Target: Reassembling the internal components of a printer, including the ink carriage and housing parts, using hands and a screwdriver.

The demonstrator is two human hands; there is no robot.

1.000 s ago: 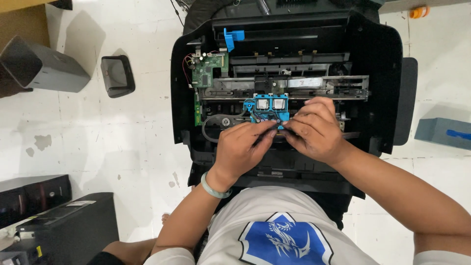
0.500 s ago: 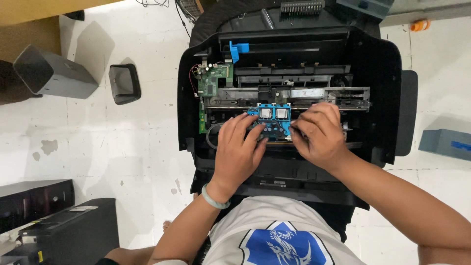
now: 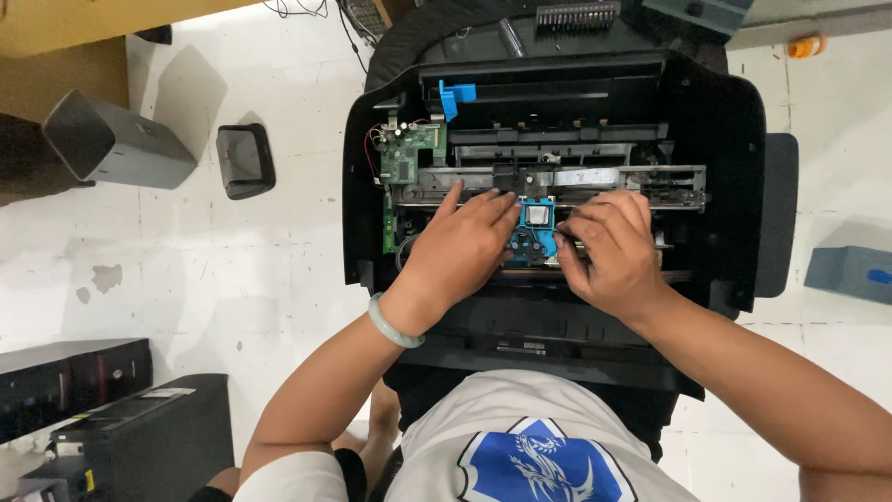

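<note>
An opened black printer [image 3: 725,139] lies on the white floor in front of me, its cover off and its insides bare. A blue cartridge carriage [image 3: 536,228] sits on the metal rail [image 3: 613,177] near the middle. My left hand [image 3: 460,246] lies flat over the left part of the carriage, fingers on the rail. My right hand [image 3: 609,246] presses against the carriage's right side, fingers curled at its edge. A green circuit board [image 3: 407,158] shows at the printer's left. A pale green bangle [image 3: 392,321] is on my left wrist.
On the floor to the left lie a grey box-shaped part [image 3: 111,139] and a small black tray [image 3: 244,160]. Black printers [image 3: 139,437] stand at lower left. A blue-grey piece [image 3: 850,271] lies at right, an orange item [image 3: 806,45] at top right.
My left hand has slid up and over the left half of the blue carriage, covering it. The right hand stays at the carriage's right side. The view has shifted slightly.
</note>
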